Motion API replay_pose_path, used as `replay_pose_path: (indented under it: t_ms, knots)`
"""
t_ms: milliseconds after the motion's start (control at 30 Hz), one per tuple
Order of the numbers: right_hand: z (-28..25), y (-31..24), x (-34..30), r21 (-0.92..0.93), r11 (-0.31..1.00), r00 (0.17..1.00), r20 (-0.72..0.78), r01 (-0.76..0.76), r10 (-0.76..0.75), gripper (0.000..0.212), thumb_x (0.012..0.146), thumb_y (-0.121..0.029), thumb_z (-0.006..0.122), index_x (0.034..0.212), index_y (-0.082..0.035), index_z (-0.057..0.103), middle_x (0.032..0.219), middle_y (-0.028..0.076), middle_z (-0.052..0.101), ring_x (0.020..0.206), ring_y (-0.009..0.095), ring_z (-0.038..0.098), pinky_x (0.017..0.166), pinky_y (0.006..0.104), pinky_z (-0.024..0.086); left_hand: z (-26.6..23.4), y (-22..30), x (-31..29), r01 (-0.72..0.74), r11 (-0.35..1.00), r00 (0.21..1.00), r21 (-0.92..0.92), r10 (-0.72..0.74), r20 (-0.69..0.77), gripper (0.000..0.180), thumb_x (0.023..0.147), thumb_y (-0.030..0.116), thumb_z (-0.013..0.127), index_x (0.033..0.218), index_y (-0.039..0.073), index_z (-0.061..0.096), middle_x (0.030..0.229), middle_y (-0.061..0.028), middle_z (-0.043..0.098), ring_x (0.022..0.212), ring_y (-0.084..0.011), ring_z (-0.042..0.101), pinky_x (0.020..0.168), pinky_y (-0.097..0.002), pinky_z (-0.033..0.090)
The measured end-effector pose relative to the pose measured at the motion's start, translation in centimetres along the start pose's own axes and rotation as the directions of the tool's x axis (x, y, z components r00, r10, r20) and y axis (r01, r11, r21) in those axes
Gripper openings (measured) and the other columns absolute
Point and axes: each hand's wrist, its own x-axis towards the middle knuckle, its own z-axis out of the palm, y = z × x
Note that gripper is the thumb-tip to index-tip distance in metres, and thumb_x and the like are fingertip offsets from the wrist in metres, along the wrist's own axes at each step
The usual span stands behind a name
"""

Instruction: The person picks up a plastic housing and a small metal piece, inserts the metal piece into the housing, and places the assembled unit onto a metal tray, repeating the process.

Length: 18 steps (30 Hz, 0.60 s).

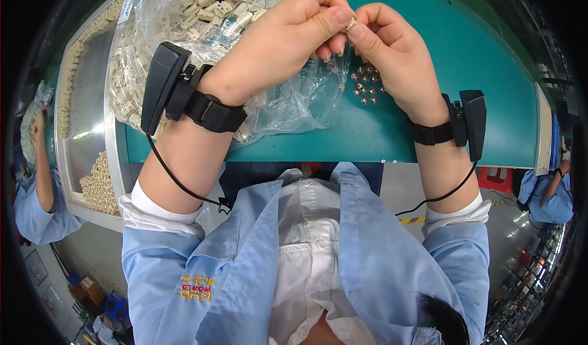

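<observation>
The left hand [300, 31] and right hand [395, 52], fingers closed, jointly pinch a small beige plastic fitting [350, 25] above the far green tabletop [490, 100], seemingly for steadiness, loose metal pieces [365, 88] lying nearer, within reach.

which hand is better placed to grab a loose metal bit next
Probably the right hand: it is beside the small shiny metal parts, while the left hand is nearer the clear bag. Both appear to hold a small pale piece.

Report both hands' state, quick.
Left hand: closed, pinching a small cream plastic piece.
Right hand: closed, pinching the same piece.
</observation>
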Motion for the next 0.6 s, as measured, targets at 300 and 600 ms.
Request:
replay_pose_path:
  t_ms: [300,600]
  knots:
    - [-0.2,0.1,-0.4,0.012,0.983,0.983,0.004,0.182,-0.182,0.021,0.094,-0.024,0.052,0.094,-0.003,0.054,0.08,-0.003,0.051,0.07,0.002,0.042,0.063,0.0165,0.035,-1.1,0.1,1.3,0.087,0.838,0.974,-0.539,0.043,0.224,0.022,0.096,0.027,0.044,0.097,0.005,0.048,0.08,-0.0043,0.052,0.072,-0.0136,0.05,0.067,-0.0233,0.041]
    - [-0.7,-1.4,0.2,-0.116,0.985,0.992,0.02,0.129,-0.128,0.017,0.094,-0.019,0.052,0.091,-0.002,0.055,0.079,-0.004,0.049,0.07,0.003,0.041,0.063,0.0175,0.035,0.9,4.5,2.4,0.229,0.463,0.786,-0.856,-0.607,-0.118,0.022,0.093,0.021,0.051,0.102,0.001,0.053,0.082,-0.0043,0.054,0.074,-0.0137,0.051,0.067,-0.0238,0.042]
